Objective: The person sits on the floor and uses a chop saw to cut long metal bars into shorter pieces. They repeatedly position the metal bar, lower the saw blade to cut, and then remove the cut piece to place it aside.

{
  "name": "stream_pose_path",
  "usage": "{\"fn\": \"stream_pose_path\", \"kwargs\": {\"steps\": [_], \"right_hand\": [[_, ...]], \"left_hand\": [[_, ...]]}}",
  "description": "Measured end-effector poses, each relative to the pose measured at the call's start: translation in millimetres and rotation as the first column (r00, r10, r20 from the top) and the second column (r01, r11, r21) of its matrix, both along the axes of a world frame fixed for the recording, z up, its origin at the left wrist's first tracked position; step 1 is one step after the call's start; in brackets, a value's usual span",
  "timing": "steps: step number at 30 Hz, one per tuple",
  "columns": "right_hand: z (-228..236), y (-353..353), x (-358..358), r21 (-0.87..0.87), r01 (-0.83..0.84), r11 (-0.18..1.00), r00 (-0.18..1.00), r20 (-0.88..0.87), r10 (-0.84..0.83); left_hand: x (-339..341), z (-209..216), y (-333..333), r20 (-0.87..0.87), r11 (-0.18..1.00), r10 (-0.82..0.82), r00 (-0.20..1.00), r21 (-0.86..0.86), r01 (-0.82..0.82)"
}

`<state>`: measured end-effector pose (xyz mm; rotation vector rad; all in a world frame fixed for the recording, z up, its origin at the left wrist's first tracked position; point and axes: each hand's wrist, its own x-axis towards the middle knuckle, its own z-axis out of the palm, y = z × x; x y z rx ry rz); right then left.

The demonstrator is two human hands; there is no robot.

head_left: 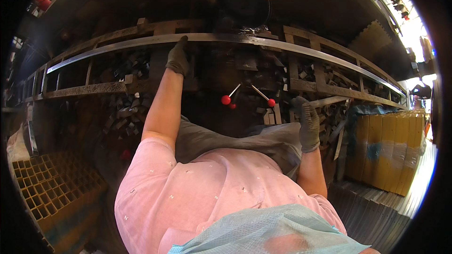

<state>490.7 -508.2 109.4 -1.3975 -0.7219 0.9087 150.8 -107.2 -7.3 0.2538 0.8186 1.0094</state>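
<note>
A long silver metal bar [280, 44] lies across a rail frame in front of me, bowed by the lens. My left hand [178, 59], in a dark glove, reaches up to the bar's near edge left of the middle, fingers closed on it. My right hand [308, 124], gloved too, is lower and nearer my body. Its fingers curl at the inner end of a grey bar-like handle [332, 100]; the palm side is hidden. Between my hands, thin levers end in red ball knobs [226, 99]. Beyond the bar's middle is a dark round machine part [242, 2].
Cut metal offcuts [129, 115] are heaped beneath the rail frame [94, 88]. Stacked yellowish square tubes [42, 178] stand at lower left. At right, a plastic-wrapped yellow bundle [383, 148] sits on grey metal lengths [372, 207].
</note>
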Motion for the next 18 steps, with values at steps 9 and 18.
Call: {"fn": "stream_pose_path", "kwargs": {"steps": [9, 18], "right_hand": [[15, 10, -21, -0.033, -0.049, 0.998, 0.999, -0.011, 0.049], [79, 101, -63, -0.007, -0.174, 0.985, 0.813, 0.563, 0.148]], "left_hand": [[27, -1, 26, 0.291, 0.934, 0.356, 0.888, -0.145, -0.326], [-30, 78, -44, 0.345, 0.887, 0.032, 0.938, 0.422, -0.186]]}}
